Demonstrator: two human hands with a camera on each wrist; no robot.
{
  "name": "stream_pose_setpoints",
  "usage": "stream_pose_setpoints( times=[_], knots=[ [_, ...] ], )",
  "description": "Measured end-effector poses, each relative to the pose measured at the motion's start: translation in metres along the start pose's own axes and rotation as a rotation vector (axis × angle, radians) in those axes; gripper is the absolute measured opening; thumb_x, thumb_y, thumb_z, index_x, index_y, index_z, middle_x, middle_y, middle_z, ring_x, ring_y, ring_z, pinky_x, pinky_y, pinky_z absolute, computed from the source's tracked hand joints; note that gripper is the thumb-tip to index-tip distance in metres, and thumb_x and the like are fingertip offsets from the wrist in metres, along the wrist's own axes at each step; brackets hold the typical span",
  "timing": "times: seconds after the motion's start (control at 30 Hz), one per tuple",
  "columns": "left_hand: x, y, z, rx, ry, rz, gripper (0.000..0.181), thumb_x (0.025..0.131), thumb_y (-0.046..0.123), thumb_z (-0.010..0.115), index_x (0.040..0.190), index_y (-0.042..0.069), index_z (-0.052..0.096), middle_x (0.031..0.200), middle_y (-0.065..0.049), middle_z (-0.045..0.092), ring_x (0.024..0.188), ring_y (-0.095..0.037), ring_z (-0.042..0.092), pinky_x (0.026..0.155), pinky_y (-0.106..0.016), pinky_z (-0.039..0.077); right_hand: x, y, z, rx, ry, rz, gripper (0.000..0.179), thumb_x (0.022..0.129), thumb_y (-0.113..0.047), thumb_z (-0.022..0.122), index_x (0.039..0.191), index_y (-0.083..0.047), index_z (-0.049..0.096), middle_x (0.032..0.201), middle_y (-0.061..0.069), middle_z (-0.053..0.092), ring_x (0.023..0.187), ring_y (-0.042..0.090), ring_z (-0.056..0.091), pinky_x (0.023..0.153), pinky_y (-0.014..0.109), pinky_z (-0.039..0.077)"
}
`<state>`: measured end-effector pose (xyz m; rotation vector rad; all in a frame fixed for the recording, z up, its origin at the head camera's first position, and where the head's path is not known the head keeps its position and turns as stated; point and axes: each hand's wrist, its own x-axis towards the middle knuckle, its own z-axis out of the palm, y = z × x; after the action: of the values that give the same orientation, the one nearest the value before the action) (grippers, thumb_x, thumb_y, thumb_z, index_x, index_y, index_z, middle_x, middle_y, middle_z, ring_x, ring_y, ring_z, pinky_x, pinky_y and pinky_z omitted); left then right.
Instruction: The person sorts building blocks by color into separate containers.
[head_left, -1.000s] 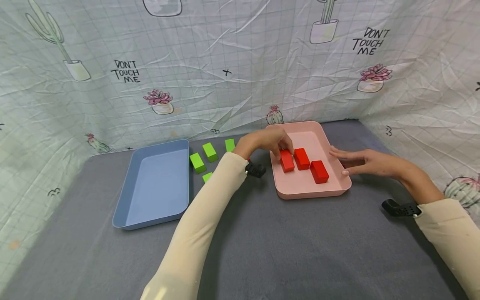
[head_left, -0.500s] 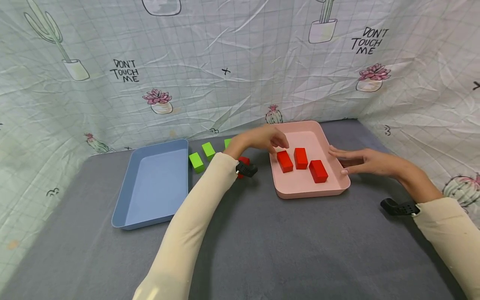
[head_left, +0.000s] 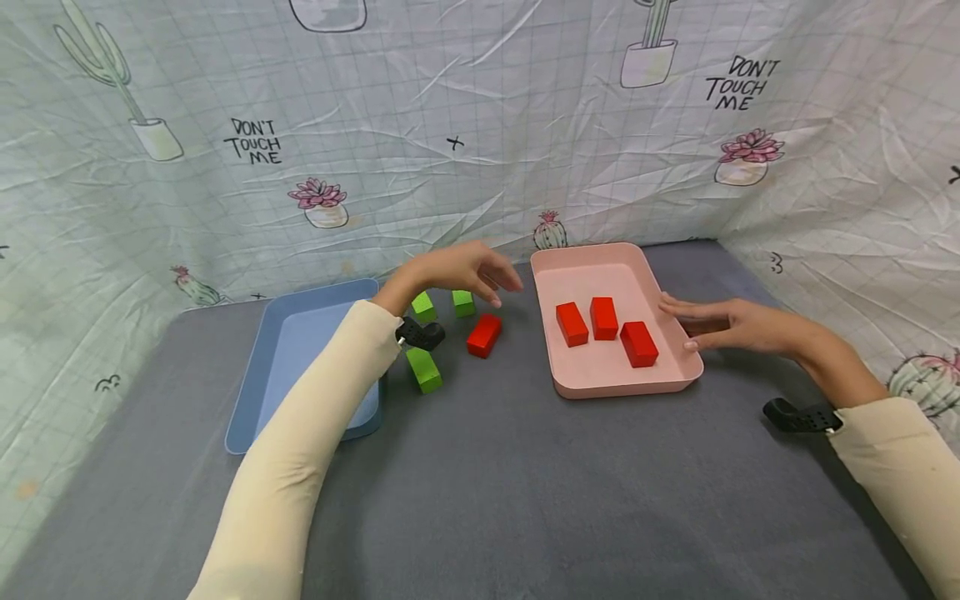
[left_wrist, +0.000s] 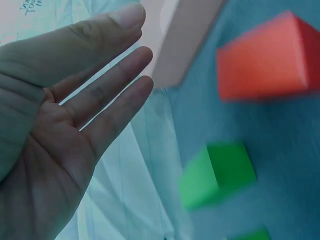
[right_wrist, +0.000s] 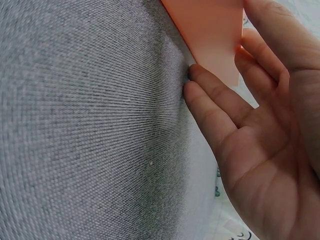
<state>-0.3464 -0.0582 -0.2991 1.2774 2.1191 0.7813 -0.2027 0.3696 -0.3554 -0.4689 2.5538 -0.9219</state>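
My left hand (head_left: 463,268) hovers over the blocks between the two trays, empty, with its fingers loosely extended. Just below it on the table lies a red block (head_left: 484,336), which the left wrist view shows as a blurred red block (left_wrist: 262,60) apart from the fingers. Green blocks lie around there: one green block (head_left: 424,371) in front, another green block (head_left: 463,303) behind. Three more red blocks, among them a red block (head_left: 638,344), sit in the pink tray (head_left: 600,389). My right hand (head_left: 750,325) rests its straight fingers against that tray's right wall.
A blue tray (head_left: 307,367) stands on the left, partly covered by my left forearm. Grey cloth (head_left: 570,500) covers the table. A printed curtain (head_left: 420,108) hangs along the back and both sides.
My left hand has let go of the red block in the pink tray and moved left, out over the loose blocks. The right hand stays where it was.
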Motion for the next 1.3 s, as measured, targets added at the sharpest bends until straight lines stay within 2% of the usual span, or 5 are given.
stream_pose_setpoints(
  times=[0.23,0.5,0.73,0.83,1.3],
  knots=[
    [-0.027,-0.02,0.0,-0.011,-0.036,-0.059,0.044,0.089,0.001,0.077,0.131,-0.003,0.066,0.135,-0.022,0.063,0.128,-0.038,0.059,0.102,-0.037,0.053,-0.001,0.001,0.001,0.019,-0.001,-0.012,0.075,0.094,-0.035,0.073,0.159,-0.025,0.036,0.168,0.005,0.022,0.125,-0.021,0.037,0.098,0.006,0.035],
    [-0.034,-0.035,0.013,-0.08,-0.048,-0.126,0.054,0.088,-0.006,0.075,0.14,0.001,0.059,0.145,-0.015,0.057,0.135,-0.033,0.053,0.109,-0.039,0.048,0.0,0.001,0.002,0.034,-0.006,0.003,0.075,0.095,-0.035,0.073,0.159,-0.028,0.036,0.169,0.003,0.02,0.13,-0.017,0.036,0.098,0.007,0.035],
    [-0.032,-0.036,0.02,-0.092,-0.058,-0.099,0.052,0.087,-0.011,0.073,0.137,-0.002,0.06,0.14,-0.019,0.06,0.127,-0.033,0.059,0.105,-0.037,0.052,-0.003,0.0,0.001,0.02,-0.001,0.014,0.073,0.096,-0.035,0.071,0.159,-0.028,0.036,0.168,0.005,0.021,0.15,0.03,0.027,0.113,0.053,0.034],
    [-0.031,-0.038,0.022,-0.074,-0.062,-0.083,0.051,0.087,-0.011,0.073,0.135,-0.002,0.062,0.135,-0.018,0.063,0.121,-0.031,0.063,0.101,-0.036,0.054,-0.003,0.001,0.0,0.037,-0.001,0.006,0.073,0.096,-0.035,0.071,0.159,-0.027,0.036,0.169,0.006,0.02,0.151,0.036,0.019,0.113,0.065,0.028],
    [-0.028,-0.045,0.029,0.012,-0.135,0.005,0.043,0.087,-0.004,0.077,0.128,0.002,0.07,0.125,-0.01,0.066,0.103,-0.024,0.066,0.089,-0.032,0.057,-0.002,0.001,0.001,0.046,-0.005,-0.001,0.075,0.096,-0.033,0.072,0.16,-0.025,0.035,0.169,0.007,0.019,0.152,0.036,0.017,0.114,0.064,0.027]
  ],
)
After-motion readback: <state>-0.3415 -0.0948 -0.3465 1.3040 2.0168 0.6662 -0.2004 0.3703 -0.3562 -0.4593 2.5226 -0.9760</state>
